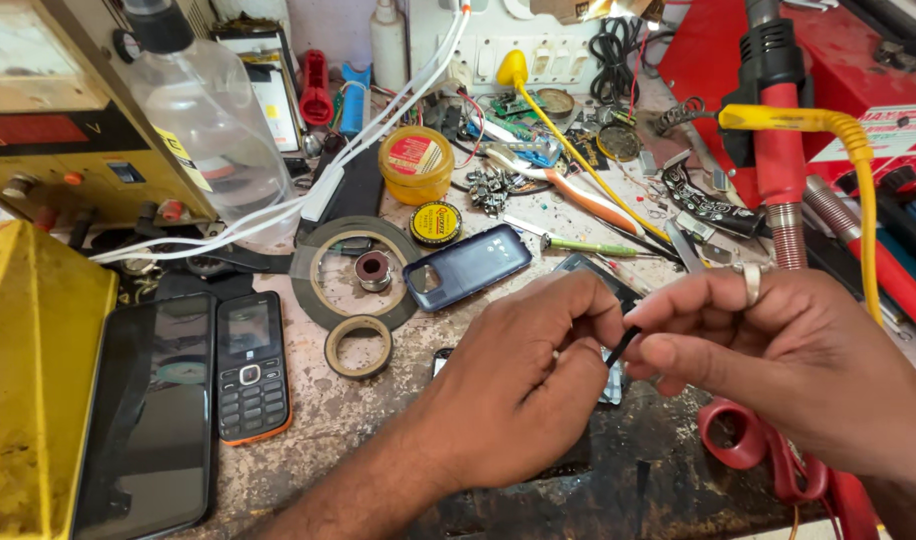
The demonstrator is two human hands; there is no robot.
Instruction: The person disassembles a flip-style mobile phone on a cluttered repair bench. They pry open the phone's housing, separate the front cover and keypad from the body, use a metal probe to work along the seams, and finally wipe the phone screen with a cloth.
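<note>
My left hand (523, 385) and my right hand (778, 350) meet over the workbench and together pinch a thin black strip (623, 345) between their fingertips. A ring sits on one finger of my right hand. Just under the fingers lies a small pale part (612, 385), mostly hidden. A dark blue phone back cover (466, 265) lies a little beyond my left hand.
A keypad phone (250, 366) and a black smartphone (148, 415) lie at the left beside a yellow box (28, 380). Tape rolls (358, 345), a solder tin (415, 163), a clear bottle (213, 120), red scissors (758, 450), a red hot-air tool (778, 150) and cables crowd the bench.
</note>
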